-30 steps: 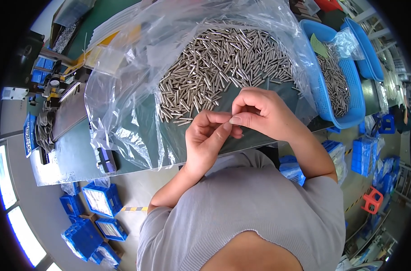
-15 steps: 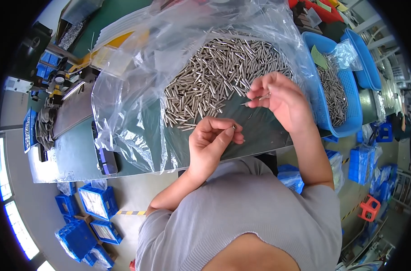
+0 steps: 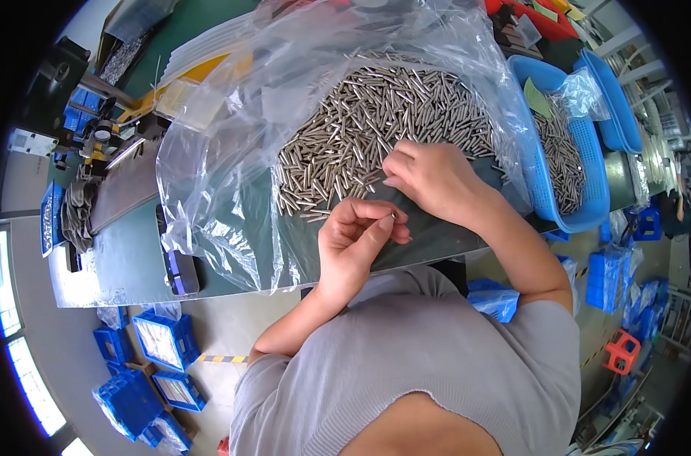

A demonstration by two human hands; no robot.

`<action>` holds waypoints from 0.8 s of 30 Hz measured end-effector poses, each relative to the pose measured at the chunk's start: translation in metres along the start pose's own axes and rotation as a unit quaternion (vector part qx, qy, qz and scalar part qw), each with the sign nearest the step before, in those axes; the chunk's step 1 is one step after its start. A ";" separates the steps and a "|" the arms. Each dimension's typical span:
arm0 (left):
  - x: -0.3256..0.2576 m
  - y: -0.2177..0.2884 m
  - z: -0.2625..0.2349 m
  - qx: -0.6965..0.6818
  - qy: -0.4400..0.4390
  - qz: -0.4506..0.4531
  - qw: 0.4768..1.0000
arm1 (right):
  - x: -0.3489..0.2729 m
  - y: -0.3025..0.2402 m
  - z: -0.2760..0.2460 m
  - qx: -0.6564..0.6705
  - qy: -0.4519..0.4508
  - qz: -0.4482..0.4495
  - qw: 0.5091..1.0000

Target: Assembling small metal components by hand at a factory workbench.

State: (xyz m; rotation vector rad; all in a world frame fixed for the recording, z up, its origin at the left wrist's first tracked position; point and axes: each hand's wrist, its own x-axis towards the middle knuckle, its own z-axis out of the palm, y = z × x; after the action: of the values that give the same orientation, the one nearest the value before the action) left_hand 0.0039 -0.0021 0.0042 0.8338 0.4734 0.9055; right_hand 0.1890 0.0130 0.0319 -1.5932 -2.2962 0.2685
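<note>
A broad heap of small silvery metal pins (image 3: 376, 114) lies on a clear plastic bag (image 3: 231, 144) spread over the green table. My left hand (image 3: 353, 239) is at the near side of the heap, thumb and forefinger pinched on a metal pin (image 3: 394, 216) whose end shows at the fingertips. Palm down, my right hand (image 3: 437, 181) reaches over the heap's near edge, just beyond the left fingertips. Its fingers are curled together, and the back of the hand hides whatever is in them.
On the right stands a blue plastic basket (image 3: 600, 178) with more pins and a green slip, beside another blue basket (image 3: 627, 137). A dark device with a purple edge (image 3: 180, 266) lies near the table's front left. Blue crates (image 3: 163, 338) stand on the floor.
My right hand has swung left and turned palm down onto the heap's near edge; its fingers, looser before around something thin, are now curled. The left hand stays put.
</note>
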 end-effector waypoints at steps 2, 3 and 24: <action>0.001 0.000 0.000 0.000 0.003 -0.002 1.000 | -0.003 -0.002 0.002 -0.071 -0.005 -0.037 0.997; 0.001 0.000 0.000 0.001 0.006 -0.003 1.000 | -0.005 -0.003 0.001 -0.070 -0.005 -0.037 0.997; 0.002 0.000 0.003 0.018 0.033 0.005 0.999 | -0.032 -0.020 -0.003 0.483 0.081 0.137 0.861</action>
State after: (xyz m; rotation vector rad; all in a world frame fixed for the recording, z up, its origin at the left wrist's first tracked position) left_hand 0.0065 -0.0018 0.0057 0.8419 0.5442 0.9387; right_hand 0.1832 -0.0237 0.0363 -1.2750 -1.3721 1.0994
